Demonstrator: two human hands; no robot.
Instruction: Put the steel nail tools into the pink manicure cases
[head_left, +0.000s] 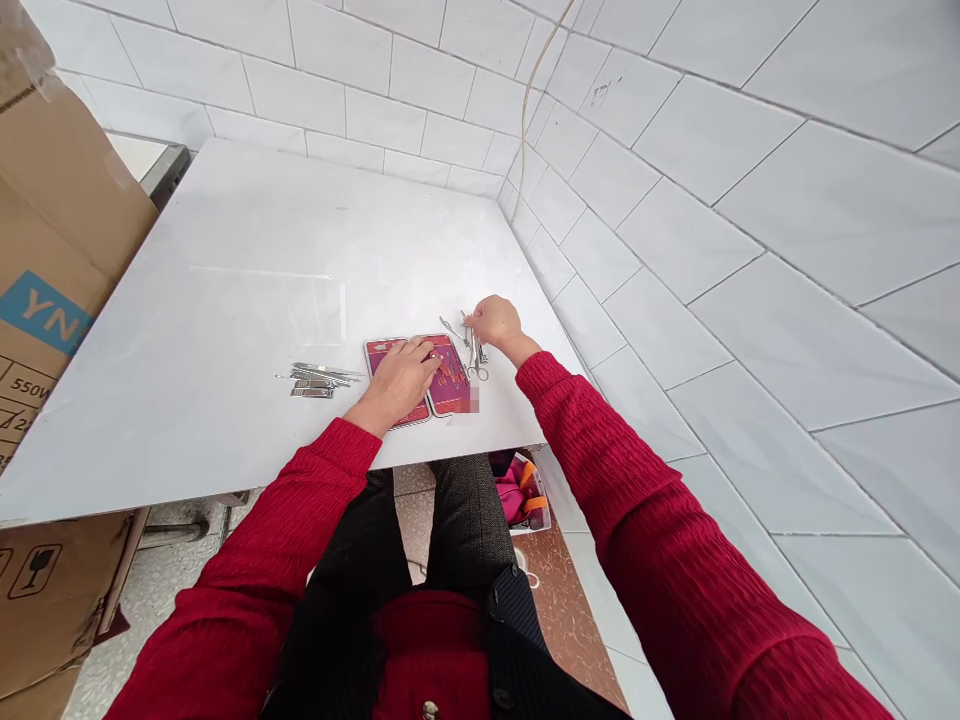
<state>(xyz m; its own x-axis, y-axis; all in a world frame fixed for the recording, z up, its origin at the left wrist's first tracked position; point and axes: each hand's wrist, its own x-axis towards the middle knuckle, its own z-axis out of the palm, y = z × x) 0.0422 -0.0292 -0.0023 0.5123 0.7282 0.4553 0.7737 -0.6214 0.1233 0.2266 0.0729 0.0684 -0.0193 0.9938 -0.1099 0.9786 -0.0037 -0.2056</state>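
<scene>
A flat, open manicure case (444, 402) with a red and purple inside and a pale rim lies near the table's front edge. My left hand (400, 380) rests across it, fingers stretched out, hiding much of its left half. Printed pictures of tools appear to show on its right panel. Just right of the case is a loose group of metal manicure tools, including small scissors (477, 373) and a nail clipper (483, 355). Over this group my right hand (495, 318) is closed in a pinch on the end of a slim metal tool, whose exact kind is unclear.
Left of the case lies a pile of metal nail clippers and slim tools (315, 380). The white table (247, 225) meets tiled walls at the back and right. Cardboard boxes (67, 190) stand at the left. Below the table edge sits a bin with pink items (517, 490).
</scene>
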